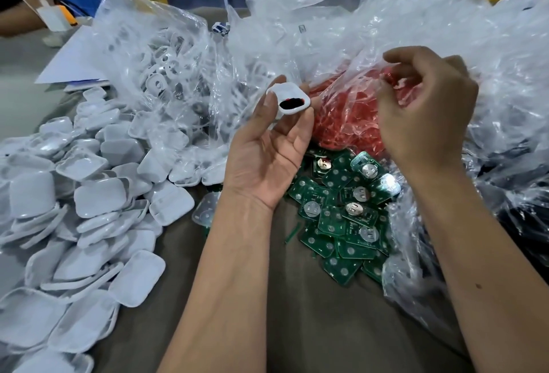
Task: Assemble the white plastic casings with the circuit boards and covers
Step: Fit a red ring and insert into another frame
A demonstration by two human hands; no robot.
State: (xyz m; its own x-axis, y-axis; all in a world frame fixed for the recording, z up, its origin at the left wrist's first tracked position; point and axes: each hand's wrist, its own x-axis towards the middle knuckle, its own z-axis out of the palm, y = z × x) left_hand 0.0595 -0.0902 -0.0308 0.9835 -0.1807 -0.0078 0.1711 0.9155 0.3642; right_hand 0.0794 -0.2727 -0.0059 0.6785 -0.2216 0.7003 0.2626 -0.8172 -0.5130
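Step in hand: picking a red part for a casing already held.

Left hand (267, 146) pinches one small white rounded-square plastic casing (289, 99) between thumb and fingertips, dark opening facing up, above the loose heap of green circuit boards (344, 212) on the bench (297, 313). Right hand (424, 111), fingers curled, pinches into the clear plastic bag of small red parts (347, 123); whether a part is caught, cannot tell. Heap of white casings (89, 209) lies to the left. Next move likely calls for freeing one red piece and seating it in the opening.
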